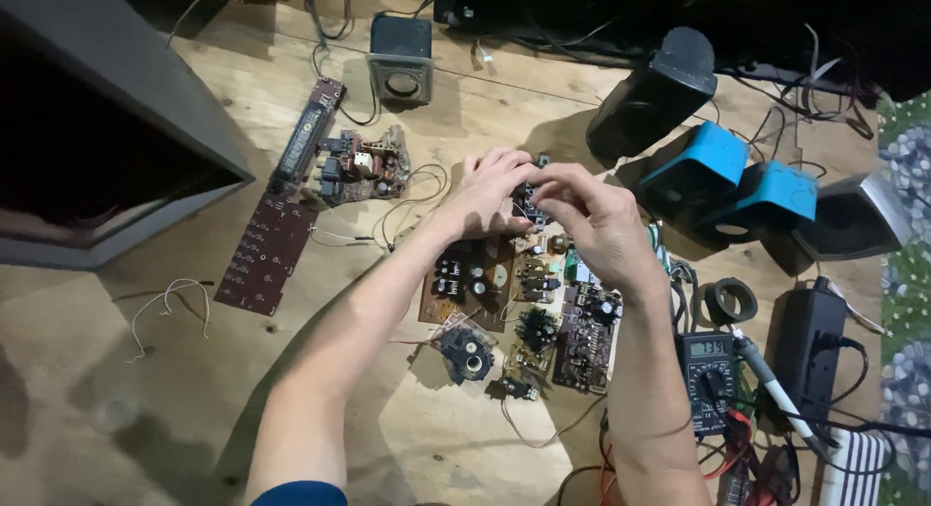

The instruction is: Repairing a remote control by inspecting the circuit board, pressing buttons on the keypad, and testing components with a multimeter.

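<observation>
Item in hand: small dark electronic component with fine wire leads (530,198), held up over the pale plywood bench (175,390), just above the cluster of brown circuit boards (480,283).

Hands: left hand (485,191) and right hand (592,215) brought together, fingertips of both pinched on the component from either side. The grip looks firm, though the fingers hide most of the part.

Handling note: a part this small seems best worked with fingertips only and wrists steady. Keeping it low over the boards would stop the thin leads straining or snagging on neighbouring capacitors.

Beside the work:
- long narrow brown control board with a dark display strip (286,201), left of the hands, lying flat.
- small tangled board with coils and loose white wires (367,167), next to it.
- black digital multimeter with lit readout (706,375), near the right forearm; a grey-handled soldering iron (776,390) lies across its edge.
- roll of black tape (729,300), just above the meter.
- two blue speaker housings (737,181), tipped over, well apart from the hands.
- grey cube speaker (400,58), far edge of the bench.
- black power adapter (807,346), right side.
</observation>
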